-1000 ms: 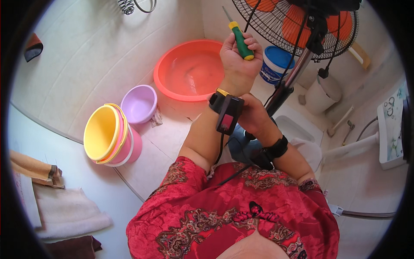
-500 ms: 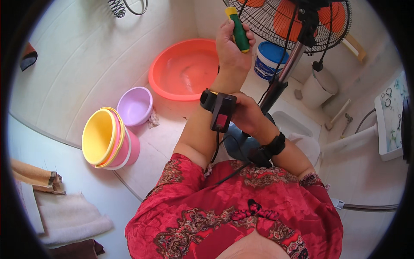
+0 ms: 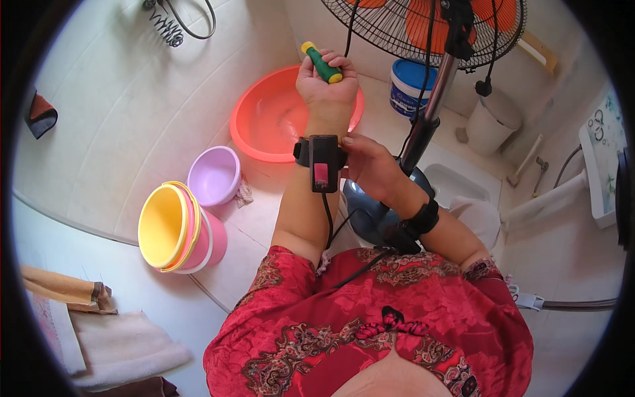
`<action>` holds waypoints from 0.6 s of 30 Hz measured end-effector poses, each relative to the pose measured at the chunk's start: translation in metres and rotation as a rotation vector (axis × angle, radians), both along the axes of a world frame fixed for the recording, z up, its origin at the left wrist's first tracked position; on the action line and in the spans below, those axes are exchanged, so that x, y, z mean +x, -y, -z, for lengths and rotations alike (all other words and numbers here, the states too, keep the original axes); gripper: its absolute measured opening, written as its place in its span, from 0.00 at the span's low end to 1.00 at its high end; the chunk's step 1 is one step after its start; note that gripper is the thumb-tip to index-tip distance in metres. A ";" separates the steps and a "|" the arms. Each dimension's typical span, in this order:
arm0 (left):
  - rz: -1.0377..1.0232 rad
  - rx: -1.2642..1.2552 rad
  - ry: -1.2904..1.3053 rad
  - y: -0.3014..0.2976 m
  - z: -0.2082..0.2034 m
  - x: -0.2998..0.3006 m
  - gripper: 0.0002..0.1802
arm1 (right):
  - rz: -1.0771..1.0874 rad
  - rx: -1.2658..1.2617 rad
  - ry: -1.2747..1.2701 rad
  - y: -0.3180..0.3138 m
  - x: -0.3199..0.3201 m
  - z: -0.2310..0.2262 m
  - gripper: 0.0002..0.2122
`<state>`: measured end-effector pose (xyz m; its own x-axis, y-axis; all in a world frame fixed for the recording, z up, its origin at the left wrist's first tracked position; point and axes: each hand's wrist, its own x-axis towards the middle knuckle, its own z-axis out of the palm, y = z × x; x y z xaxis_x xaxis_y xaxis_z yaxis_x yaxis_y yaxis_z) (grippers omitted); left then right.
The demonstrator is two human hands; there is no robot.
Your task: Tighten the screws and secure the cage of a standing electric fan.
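My left hand (image 3: 327,89) is raised, palm up, with its fingers curled round a green-and-yellow screwdriver handle (image 3: 323,65); no shaft shows. A black box-shaped device (image 3: 323,165) with a pink patch is strapped on my left wrist, and a cable runs down from it. My right hand (image 3: 374,165) is at the side of that wrist, its thumb and fingertips against the wristband, partly hidden by the device. Another black band (image 3: 423,218) circles my right wrist. Beyond my right hand stands a fan with orange blades (image 3: 430,30), on a pole (image 3: 423,122) and a dark blue round base (image 3: 364,218).
An orange-red basin (image 3: 254,122) lies behind my left hand. To the left are a purple basin (image 3: 215,175) and nested yellow and pink buckets (image 3: 162,225). A blue-lidded pail (image 3: 411,86) and a whitish bin (image 3: 493,122) stand behind the fan pole. A squat toilet (image 3: 463,185) is at right.
My left hand has moved left and slightly down with the screwdriver handle, which is now tilted more. My right hand has stayed by the left wrist. The view has shifted a little.
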<state>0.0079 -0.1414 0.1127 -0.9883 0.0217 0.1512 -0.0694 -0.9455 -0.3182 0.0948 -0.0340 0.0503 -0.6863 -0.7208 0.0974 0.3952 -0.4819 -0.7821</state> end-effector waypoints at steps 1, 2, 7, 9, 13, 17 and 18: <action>-0.005 0.003 0.012 0.001 0.001 -0.001 0.09 | -0.037 0.022 0.019 0.001 -0.001 0.002 0.16; -0.011 0.008 0.023 0.001 0.002 -0.001 0.09 | -0.074 0.044 0.037 0.001 -0.001 0.002 0.17; 0.013 -0.069 0.023 -0.009 0.012 -0.003 0.08 | -0.117 0.088 0.042 -0.006 0.001 -0.001 0.17; 0.045 -0.111 -0.018 -0.013 0.017 -0.005 0.08 | -0.139 0.109 0.031 -0.009 -0.001 0.000 0.17; 0.008 -0.517 0.088 -0.021 0.025 -0.004 0.10 | -0.088 0.172 0.062 -0.008 -0.002 0.023 0.17; -0.015 -0.928 0.040 -0.016 0.050 0.003 0.12 | -0.075 0.330 0.015 -0.023 0.000 0.031 0.15; -0.005 -0.921 0.027 -0.013 0.056 0.006 0.12 | -0.059 0.338 0.011 -0.035 -0.004 0.034 0.15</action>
<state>0.0140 -0.1287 0.0564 -0.9916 0.1176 0.0533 -0.0680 -0.8267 0.5585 0.0910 0.0006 0.0159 -0.6418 -0.7498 -0.1608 0.4239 -0.1721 -0.8892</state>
